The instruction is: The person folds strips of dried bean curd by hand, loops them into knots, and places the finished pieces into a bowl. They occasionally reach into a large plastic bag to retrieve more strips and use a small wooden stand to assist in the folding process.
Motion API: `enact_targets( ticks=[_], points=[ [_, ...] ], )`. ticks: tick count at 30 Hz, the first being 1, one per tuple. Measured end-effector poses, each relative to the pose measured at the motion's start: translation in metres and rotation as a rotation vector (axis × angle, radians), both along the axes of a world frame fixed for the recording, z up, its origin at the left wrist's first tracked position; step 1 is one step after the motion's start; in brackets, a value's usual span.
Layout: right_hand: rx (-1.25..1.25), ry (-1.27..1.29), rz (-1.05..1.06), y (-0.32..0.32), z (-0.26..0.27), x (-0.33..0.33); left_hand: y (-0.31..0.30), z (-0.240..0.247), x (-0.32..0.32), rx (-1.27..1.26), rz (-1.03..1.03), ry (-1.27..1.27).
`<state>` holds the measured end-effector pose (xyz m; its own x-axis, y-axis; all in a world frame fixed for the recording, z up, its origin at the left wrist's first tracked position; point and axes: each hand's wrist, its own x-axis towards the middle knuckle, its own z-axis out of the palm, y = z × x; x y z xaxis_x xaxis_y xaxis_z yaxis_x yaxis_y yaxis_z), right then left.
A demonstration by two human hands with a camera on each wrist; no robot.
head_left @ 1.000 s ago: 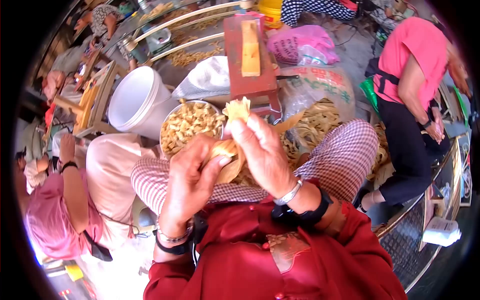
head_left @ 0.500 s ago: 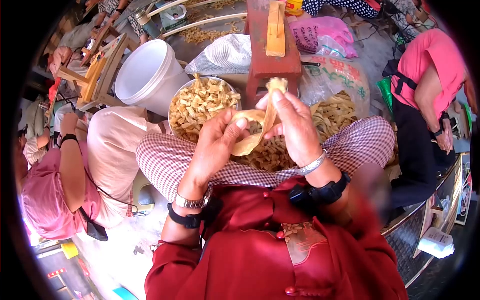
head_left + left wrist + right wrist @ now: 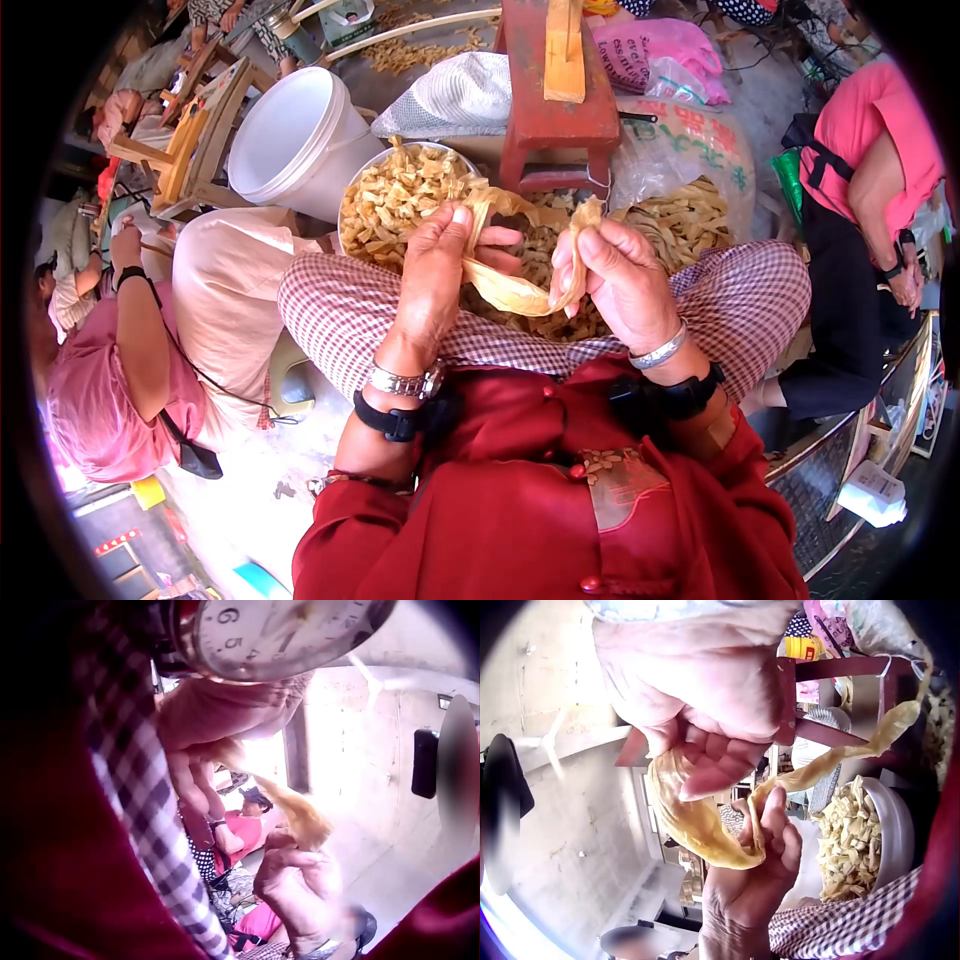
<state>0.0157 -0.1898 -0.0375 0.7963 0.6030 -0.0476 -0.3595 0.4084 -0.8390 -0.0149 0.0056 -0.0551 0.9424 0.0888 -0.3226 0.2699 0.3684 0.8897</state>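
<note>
A soft, pale yellow flat strip (image 3: 510,292) hangs in a curve between my two hands, above my lap. My left hand (image 3: 430,275) pinches it between thumb and fingers, and part of it trails behind that hand. My right hand (image 3: 632,285) pinches the bunched other end, which pokes up over the fingertips. In the right wrist view the strip (image 3: 705,832) runs from my right hand (image 3: 705,697) down to my left hand (image 3: 742,892), and a long tail continues rightward. Beneath the hands lie more tan pieces (image 3: 535,325) in my lap.
A round bowl (image 3: 343,225) heaped with short tan pieces (image 3: 400,195) stands ahead on the left, beside a white bucket (image 3: 285,140). Ahead is a red stool (image 3: 560,130) bearing a wooden block (image 3: 565,70). Long strips (image 3: 690,225) spill from a plastic sack (image 3: 720,150). People sit on both sides.
My hands have moved apart, drawing the strip into a wide, hanging curve. The right hand has come down and to the right from its raised position. The head view has shifted slightly.
</note>
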Motion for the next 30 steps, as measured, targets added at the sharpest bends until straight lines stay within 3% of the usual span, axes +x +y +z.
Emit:
enact_targets(
  ticks=[9, 14, 18, 21, 22, 26, 30],
  points=[
    [0.093, -0.003, 0.088, -0.004, -0.012, 0.006, -0.001, -0.01, 0.002, -0.511, -0.069, -0.168],
    [0.17, -0.067, 0.116, -0.007, -0.02, 0.009, -0.002, -0.015, 0.005, -0.559, -0.083, -0.194],
    [0.026, -0.316, 0.14, -0.012, -0.016, 0.009, -0.003, -0.016, 0.006, -0.557, -0.052, -0.2],
    [0.012, -0.371, 0.289, -0.012, -0.005, 0.009, -0.003, -0.018, 0.008, -0.573, -0.035, -0.192],
    [-0.064, -0.507, 0.357, -0.012, -0.003, 0.013, -0.004, -0.019, 0.008, -0.584, -0.029, -0.185],
    [-0.025, -0.73, 0.352, 0.004, -0.003, 0.007, -0.003, -0.024, 0.009, -0.649, 0.016, -0.151],
    [-0.059, -0.901, 0.348, 0.018, 0.001, -0.005, 0.004, -0.034, 0.009, -0.833, -0.077, -0.154]
  ],
)
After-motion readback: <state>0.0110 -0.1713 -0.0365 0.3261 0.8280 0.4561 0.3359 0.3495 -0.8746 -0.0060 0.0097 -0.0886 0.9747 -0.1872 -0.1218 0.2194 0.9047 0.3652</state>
